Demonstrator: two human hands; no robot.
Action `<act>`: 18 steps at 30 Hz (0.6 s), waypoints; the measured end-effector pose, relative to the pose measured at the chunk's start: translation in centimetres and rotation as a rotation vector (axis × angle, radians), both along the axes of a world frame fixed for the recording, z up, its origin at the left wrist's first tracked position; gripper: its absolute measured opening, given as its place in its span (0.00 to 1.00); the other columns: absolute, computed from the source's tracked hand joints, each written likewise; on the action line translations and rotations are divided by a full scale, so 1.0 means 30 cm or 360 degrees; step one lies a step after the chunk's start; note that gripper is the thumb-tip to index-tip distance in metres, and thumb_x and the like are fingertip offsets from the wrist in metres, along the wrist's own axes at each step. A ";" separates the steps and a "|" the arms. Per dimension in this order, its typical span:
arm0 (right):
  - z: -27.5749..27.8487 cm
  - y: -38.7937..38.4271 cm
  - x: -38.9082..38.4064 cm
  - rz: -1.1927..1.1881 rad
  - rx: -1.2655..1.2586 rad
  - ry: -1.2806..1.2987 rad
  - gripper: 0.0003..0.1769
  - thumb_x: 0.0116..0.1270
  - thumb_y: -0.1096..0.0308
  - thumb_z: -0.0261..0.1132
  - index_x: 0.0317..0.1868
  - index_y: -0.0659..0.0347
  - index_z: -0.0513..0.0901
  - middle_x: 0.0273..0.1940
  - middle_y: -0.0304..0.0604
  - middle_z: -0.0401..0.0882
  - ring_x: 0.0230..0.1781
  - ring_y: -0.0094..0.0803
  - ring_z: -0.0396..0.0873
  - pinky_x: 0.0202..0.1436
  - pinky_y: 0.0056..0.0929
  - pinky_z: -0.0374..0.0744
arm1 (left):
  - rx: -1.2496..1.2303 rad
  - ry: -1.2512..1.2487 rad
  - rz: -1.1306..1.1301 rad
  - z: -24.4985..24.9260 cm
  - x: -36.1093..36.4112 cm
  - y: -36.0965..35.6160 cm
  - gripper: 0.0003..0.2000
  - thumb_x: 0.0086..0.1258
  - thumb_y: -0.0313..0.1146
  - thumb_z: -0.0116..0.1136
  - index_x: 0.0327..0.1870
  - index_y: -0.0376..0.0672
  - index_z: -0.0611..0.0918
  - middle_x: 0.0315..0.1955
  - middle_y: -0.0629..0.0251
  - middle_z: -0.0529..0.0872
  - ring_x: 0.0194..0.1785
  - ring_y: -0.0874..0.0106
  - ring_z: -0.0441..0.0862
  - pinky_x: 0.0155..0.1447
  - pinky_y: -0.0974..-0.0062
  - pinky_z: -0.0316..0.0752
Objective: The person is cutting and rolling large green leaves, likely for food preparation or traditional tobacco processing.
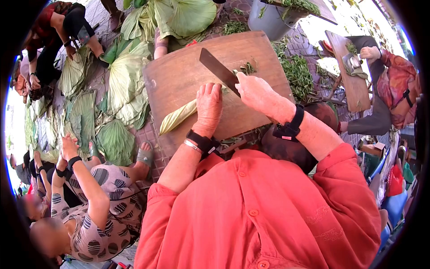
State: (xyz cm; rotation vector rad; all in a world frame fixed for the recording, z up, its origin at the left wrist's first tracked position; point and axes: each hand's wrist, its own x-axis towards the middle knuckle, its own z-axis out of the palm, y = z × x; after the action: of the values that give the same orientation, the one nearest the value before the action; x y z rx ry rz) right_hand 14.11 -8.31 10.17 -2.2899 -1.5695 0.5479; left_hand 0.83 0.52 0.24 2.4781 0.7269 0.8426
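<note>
Rolled leaf (179, 117) lay on the wooden board (172, 74), slanting from the middle of the board toward its near left part. Over it the left hand (209, 105) pressed down, fingers bunched and curled, while the right hand (257, 92) was wrapped around the handle end of a knife (217, 67), its blade pointing toward the board's far left; whether the edge touched wood could not be told. Good slicing here seemed to call for a tight roll, left fingertips tucked behind the knuckles, and short, even strokes with the blade upright. The roll looked pale yellow-green, a long, faintly ribbed tube with a slanted tip. Limp, stringy dark shreds (247, 68) sat toward the board's far right part, and a loose heap of cut greens (298, 76) lay just right of the board. Left of the board spread broad leaves (127, 83), papery and veined; beyond it stood a smooth grey bucket (273, 20).
</note>
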 end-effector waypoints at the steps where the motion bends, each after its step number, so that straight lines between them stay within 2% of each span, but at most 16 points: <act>1: 0.003 -0.008 -0.004 0.0031 -0.0044 0.0013 0.10 0.67 0.68 0.54 0.38 0.68 0.69 0.28 0.61 0.79 0.34 0.58 0.79 0.36 0.50 0.76 | -0.0013 -0.0012 0.0007 -0.004 0.001 0.000 0.09 0.59 0.24 0.58 0.40 0.43 0.79 0.38 0.61 0.79 0.43 0.57 0.75 0.48 0.62 0.70; 2: 0.002 -0.016 -0.007 0.0056 -0.0089 0.0028 0.11 0.69 0.66 0.54 0.39 0.67 0.68 0.28 0.61 0.79 0.35 0.59 0.79 0.36 0.51 0.76 | -0.0017 -0.0002 0.0008 -0.006 0.003 0.000 0.09 0.59 0.24 0.58 0.40 0.43 0.79 0.38 0.61 0.79 0.43 0.57 0.75 0.48 0.61 0.70; 8: -0.035 0.005 -0.039 0.0075 -0.0095 0.0042 0.09 0.67 0.68 0.55 0.37 0.67 0.69 0.26 0.61 0.78 0.34 0.57 0.80 0.34 0.51 0.76 | -0.0032 0.0001 -0.0027 -0.024 -0.001 0.007 0.08 0.58 0.24 0.58 0.39 0.42 0.78 0.37 0.60 0.79 0.43 0.57 0.74 0.47 0.61 0.70; 11: -0.048 0.051 -0.039 0.0103 -0.0091 -0.0030 0.07 0.60 0.73 0.56 0.36 0.69 0.72 0.29 0.59 0.80 0.34 0.55 0.82 0.36 0.48 0.79 | -0.0040 -0.0040 -0.0055 -0.034 -0.006 0.009 0.08 0.58 0.24 0.59 0.39 0.42 0.79 0.37 0.61 0.79 0.43 0.57 0.74 0.48 0.61 0.70; 14: -0.082 0.096 -0.027 0.0112 0.0040 -0.0152 0.07 0.59 0.73 0.57 0.36 0.69 0.72 0.30 0.61 0.80 0.35 0.55 0.82 0.37 0.47 0.79 | -0.0038 -0.0063 -0.0092 -0.039 -0.015 0.009 0.08 0.58 0.24 0.59 0.39 0.43 0.80 0.38 0.61 0.79 0.44 0.57 0.74 0.48 0.62 0.70; 18: -0.099 0.072 -0.001 0.0045 0.0061 -0.0085 0.07 0.60 0.74 0.56 0.37 0.69 0.72 0.31 0.61 0.80 0.36 0.55 0.81 0.38 0.47 0.79 | 0.0084 0.0041 -0.0037 -0.011 -0.034 -0.003 0.09 0.59 0.24 0.58 0.41 0.43 0.81 0.38 0.61 0.79 0.45 0.57 0.75 0.49 0.61 0.70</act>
State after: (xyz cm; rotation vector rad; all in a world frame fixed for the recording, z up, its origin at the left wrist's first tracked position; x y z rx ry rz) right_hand 14.10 -6.16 7.20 -2.2749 -1.6253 0.4634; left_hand -0.18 0.44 -0.10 2.5434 0.6918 0.8332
